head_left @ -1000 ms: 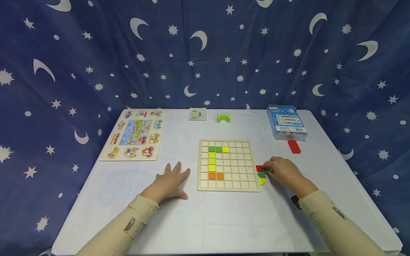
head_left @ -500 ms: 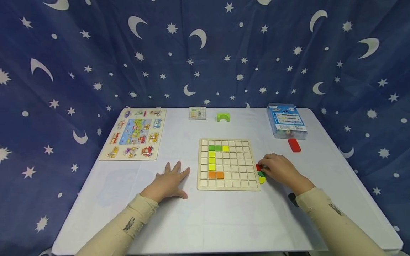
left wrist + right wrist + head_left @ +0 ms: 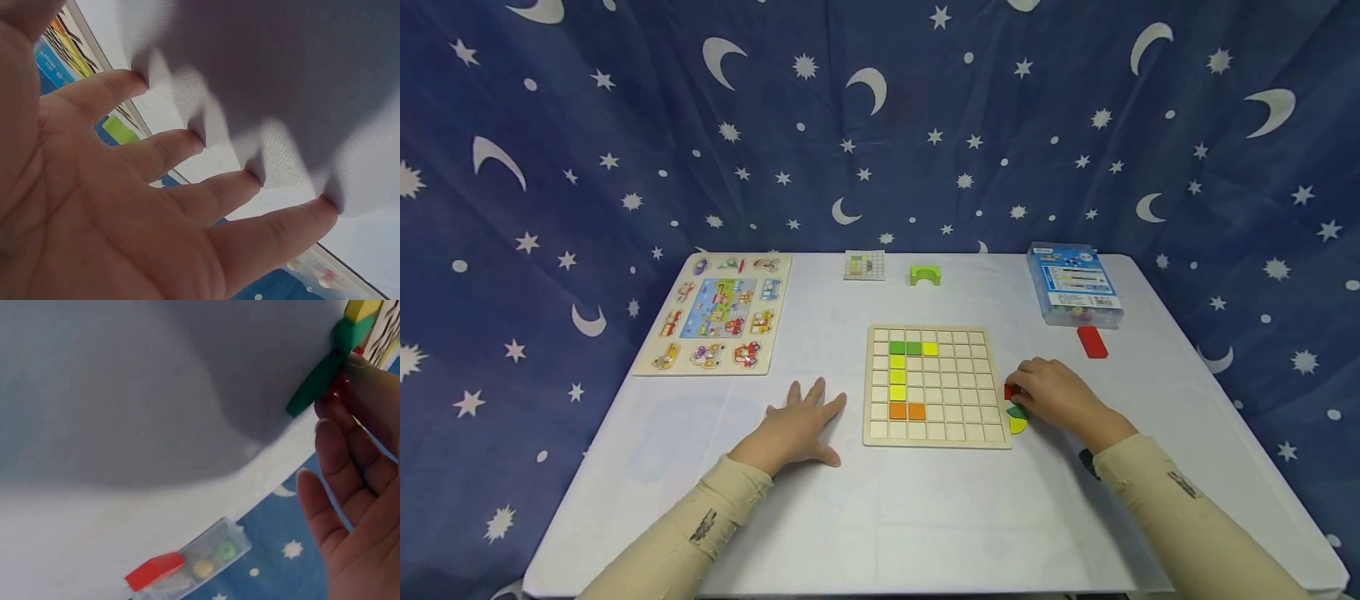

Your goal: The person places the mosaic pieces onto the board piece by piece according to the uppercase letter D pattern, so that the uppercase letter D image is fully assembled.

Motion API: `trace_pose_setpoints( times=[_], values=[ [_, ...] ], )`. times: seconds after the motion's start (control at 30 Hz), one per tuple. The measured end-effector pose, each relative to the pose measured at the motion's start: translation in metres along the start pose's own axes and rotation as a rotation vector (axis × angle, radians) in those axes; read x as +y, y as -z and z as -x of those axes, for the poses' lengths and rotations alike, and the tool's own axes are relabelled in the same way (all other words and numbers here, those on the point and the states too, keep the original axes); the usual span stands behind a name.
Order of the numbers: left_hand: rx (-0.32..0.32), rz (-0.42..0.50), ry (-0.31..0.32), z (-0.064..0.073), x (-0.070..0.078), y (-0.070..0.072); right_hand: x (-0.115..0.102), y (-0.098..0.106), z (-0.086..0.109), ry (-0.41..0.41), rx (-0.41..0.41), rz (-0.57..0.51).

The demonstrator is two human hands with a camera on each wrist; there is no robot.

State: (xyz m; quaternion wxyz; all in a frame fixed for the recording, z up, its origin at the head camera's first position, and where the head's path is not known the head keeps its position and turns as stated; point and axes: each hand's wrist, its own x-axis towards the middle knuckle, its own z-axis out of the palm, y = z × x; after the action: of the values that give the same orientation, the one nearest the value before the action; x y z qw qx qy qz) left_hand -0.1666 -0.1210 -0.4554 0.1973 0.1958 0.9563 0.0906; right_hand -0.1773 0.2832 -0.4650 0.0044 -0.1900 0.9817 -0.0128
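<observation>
My left hand (image 3: 793, 427) rests on the white table left of the wooden grid board (image 3: 951, 396), fingers spread. In the left wrist view its fingertips touch the cloth. Green, yellow and orange square tiles (image 3: 897, 377) sit in some of the board's cells. At the board's right edge my right hand (image 3: 1060, 396) pinches a flat dark green piece (image 3: 312, 387) between thumb and forefinger. A red tile (image 3: 1010, 392) is right at those fingertips, partly hidden by them. Just nearer lie a green piece (image 3: 1018, 412) and a yellow rounded piece (image 3: 1017, 426).
A peg puzzle (image 3: 760, 362) lies at the back left. Along the back are a small grid pattern card (image 3: 864, 265) and a green arch block (image 3: 925, 275). A clear box with a blue label (image 3: 1075, 283) and a red block (image 3: 1092, 342) are at the back right.
My right hand has moved slightly left to the red tile, bringing the green piece. The red tile has shifted a little away from the board. The left hand has not moved.
</observation>
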Motion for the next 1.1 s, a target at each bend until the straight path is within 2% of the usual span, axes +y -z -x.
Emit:
trace_pose_setpoints(
  times=[0.17, 0.4, 0.57, 0.97, 1.1],
  values=[
    [0.002, 0.001, 0.003, 0.000, -0.001, -0.001, -0.005, 0.005, -0.006, 0.026, 0.060, -0.032],
    [0.001, -0.002, 0.009, 0.000, -0.001, -0.002, -0.036, 0.006, -0.034, 0.181, 0.135, -0.046],
    [0.000, 0.004, 0.007, 0.001, 0.000, -0.001, -0.050, 0.002, -0.048, 0.238, 0.151, -0.013],
    [0.004, -0.005, -0.004, 0.000, 0.000, -0.001, -0.057, -0.006, -0.055, 0.268, 0.199, 0.073],
    [-0.001, -0.002, -0.001, -0.001, -0.001, -0.002, -0.054, -0.001, -0.048, 0.207, 0.172, 0.037]
  ],
)
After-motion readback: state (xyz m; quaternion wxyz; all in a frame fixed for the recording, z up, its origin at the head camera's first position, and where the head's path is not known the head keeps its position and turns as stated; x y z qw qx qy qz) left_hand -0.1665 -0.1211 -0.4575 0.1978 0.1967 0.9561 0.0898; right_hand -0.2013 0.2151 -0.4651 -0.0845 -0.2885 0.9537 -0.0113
